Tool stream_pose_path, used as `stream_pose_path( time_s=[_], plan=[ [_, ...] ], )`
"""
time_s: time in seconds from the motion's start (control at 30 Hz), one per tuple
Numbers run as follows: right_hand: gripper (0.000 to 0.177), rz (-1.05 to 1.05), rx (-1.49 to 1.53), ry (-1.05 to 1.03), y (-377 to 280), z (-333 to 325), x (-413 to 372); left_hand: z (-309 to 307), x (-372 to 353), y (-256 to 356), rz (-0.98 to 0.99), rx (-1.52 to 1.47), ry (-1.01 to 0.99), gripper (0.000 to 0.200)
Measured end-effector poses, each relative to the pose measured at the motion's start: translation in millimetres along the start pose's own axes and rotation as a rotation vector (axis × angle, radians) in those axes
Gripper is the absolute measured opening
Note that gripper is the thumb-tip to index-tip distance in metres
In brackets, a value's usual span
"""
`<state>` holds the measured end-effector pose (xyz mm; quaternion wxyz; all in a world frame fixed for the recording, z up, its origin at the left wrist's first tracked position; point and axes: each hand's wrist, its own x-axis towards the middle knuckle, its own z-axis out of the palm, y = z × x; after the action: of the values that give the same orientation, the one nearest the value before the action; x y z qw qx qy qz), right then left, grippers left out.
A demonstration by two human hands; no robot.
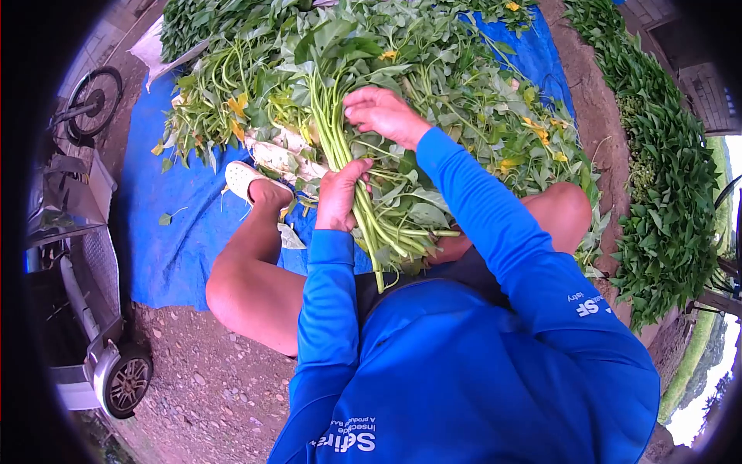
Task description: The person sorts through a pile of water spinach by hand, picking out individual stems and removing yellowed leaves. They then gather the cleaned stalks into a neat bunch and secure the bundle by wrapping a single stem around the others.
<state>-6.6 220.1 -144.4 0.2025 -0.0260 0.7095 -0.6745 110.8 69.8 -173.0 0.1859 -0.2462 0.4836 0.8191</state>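
Blue tarp [166, 255] spreads beneath heaped greens [464, 100]; your left fingers [358, 167] close around a long-stemmed bunch [331, 138], your right fingers [362, 96] curl loosely beside its stalks

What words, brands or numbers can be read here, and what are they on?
"Sefi…", blue shirt, front; ending unclear
"Insecti…", same place
"A produ…", same place, tiny
"SF", right sleeve, upper part; seemingly the end of a name
"istry", beside it, partial
The remaining small print is too blurred or creased to read. No numbers are legible.
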Motion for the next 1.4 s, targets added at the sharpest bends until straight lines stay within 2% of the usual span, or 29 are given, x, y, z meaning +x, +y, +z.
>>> stream_pose_path(
  time_s=[0.07, 0.1, 0.13, 0.17, 0.2, 0.23, 0.27, 0.33, 0.43, 0.47, 0.53, 0.6, 0.63, 0.67, 0.7, 0.73, 0.77, 0.8, 0.83, 0.93, 0.97, 1.07, 1.1, 1.13, 1.2, 1.27, 1.4],
  plan=[
    [0.021, -0.282, -0.293, 0.185, -22.6, -13.9, -16.9, -9.5, -1.4, 10.6, 0.065, -0.014, 0.063, 0.018],
    [0.023, -0.175, -0.359, 0.186, -47.2, -15.7, -45.3, -10.4, -2.5, 14.8, 0.096, -0.021, 0.103, 0.018],
    [0.021, -0.111, -0.402, 0.089, -53.3, -15.9, -68.8, -9.4, -2.7, 18.3, 0.124, -0.022, 0.132, 0.018],
    [0.026, -0.047, -0.506, -0.042, -58.4, -8.9, -96.9, -11.3, 1.8, 17.1, 0.154, -0.048, 0.153, 0.018],
    [0.044, 0.036, -0.666, -0.2, -59.8, -2.1, -119.3, -12.4, 7.1, 15.7, 0.183, -0.077, 0.169, 0.018],
    [0.052, 0.104, -0.715, -0.292, -55.2, 6.1, -137.8, -11.8, 6.6, 17.7, 0.202, -0.073, 0.164, 0.017],
    [0.058, 0.031, -0.788, -0.268, -40.2, 13.2, -151.0, -13.2, 8.4, 16.8, 0.207, -0.062, 0.191, 0.016],
    [0.073, -0.423, -0.991, 0.088, -4.4, 32.8, -168.1, -9.6, 6.1, 17.1, 0.26, -0.047, 0.219, 0.013],
    [0.086, -0.033, -0.785, -0.232, 15.4, 53.5, -159.3, -4.5, -0.6, 20.5, 0.313, -0.146, 0.255, 0.012],
    [0.084, -0.181, -0.587, -0.194, 53.9, 64.6, -154.0, -5.3, 0.3, 22.2, 0.334, -0.165, 0.339, 0.012],
    [0.083, -0.202, -0.417, -0.229, 61.9, 77.4, -148.6, -8.9, -2.1, 26.3, 0.414, -0.168, 0.451, 0.013],
    [0.082, -0.37, -0.408, -0.33, 69.1, 81.1, -134.9, -24.2, -8.7, 37.2, 0.479, -0.032, 0.544, 0.012],
    [0.082, -0.195, -0.237, -0.466, 42.3, 69.9, -126.8, -41.7, -10.0, 40.5, 0.469, -0.016, 0.537, 0.014],
    [0.073, -0.042, -0.087, -0.313, 49.7, 64.7, -114.7, -57.7, -9.1, 46.2, 0.466, -0.002, 0.526, 0.016],
    [0.064, -0.03, 0.055, -0.054, 49.6, 56.2, -96.8, -65.0, -15.2, 56.7, 0.426, 0.016, 0.525, 0.017],
    [0.048, -0.02, -0.264, 0.242, 42.3, 37.8, -78.9, -66.5, -24.8, 67.5, 0.387, 0.031, 0.525, 0.017],
    [0.038, -0.183, -0.521, 0.506, 63.3, 17.4, -53.5, -63.1, -32.0, 73.8, 0.378, 0.035, 0.525, 0.018],
    [0.031, -0.282, -0.689, 0.65, 79.7, -1.0, -28.5, -64.6, -31.9, 71.4, 0.374, 0.033, 0.513, 0.018],
    [0.035, -0.212, -0.73, 0.677, 77.9, -11.5, -15.0, -66.6, -27.6, 66.4, 0.371, 0.032, 0.498, 0.017],
    [0.042, 0.076, -0.697, 0.534, 65.7, -21.9, 7.4, -46.2, -11.3, 49.8, 0.407, 0.004, 0.454, 0.017],
    [0.048, 0.058, -0.676, 0.528, 76.8, -26.6, 15.8, -35.5, -13.1, 47.3, 0.364, 0.009, 0.426, 0.017],
    [0.042, 0.064, -0.497, 0.452, 86.6, -52.7, 26.7, -27.7, -10.5, 42.7, 0.249, 0.017, 0.342, 0.015],
    [0.043, 0.002, -0.405, 0.485, 81.8, -59.6, 24.6, -26.5, -7.2, 38.4, 0.256, 0.011, 0.33, 0.016],
    [0.038, -0.017, -0.257, 0.566, 66.8, -62.0, 19.0, -24.2, -5.7, 34.8, 0.259, 0.007, 0.316, 0.017],
    [0.03, 0.156, 0.062, 0.503, 27.3, -88.1, 0.2, -20.1, -5.1, 29.6, 0.246, 0.021, 0.292, 0.016],
    [0.019, 0.092, 0.207, 0.612, 5.6, -106.6, -14.5, -13.5, -2.2, 25.8, 0.231, 0.007, 0.275, 0.016],
    [0.025, 0.009, 0.438, 0.679, -31.7, -132.7, -56.1, -3.9, 0.6, 19.0, 0.207, -0.006, 0.247, 0.019]
  ],
)
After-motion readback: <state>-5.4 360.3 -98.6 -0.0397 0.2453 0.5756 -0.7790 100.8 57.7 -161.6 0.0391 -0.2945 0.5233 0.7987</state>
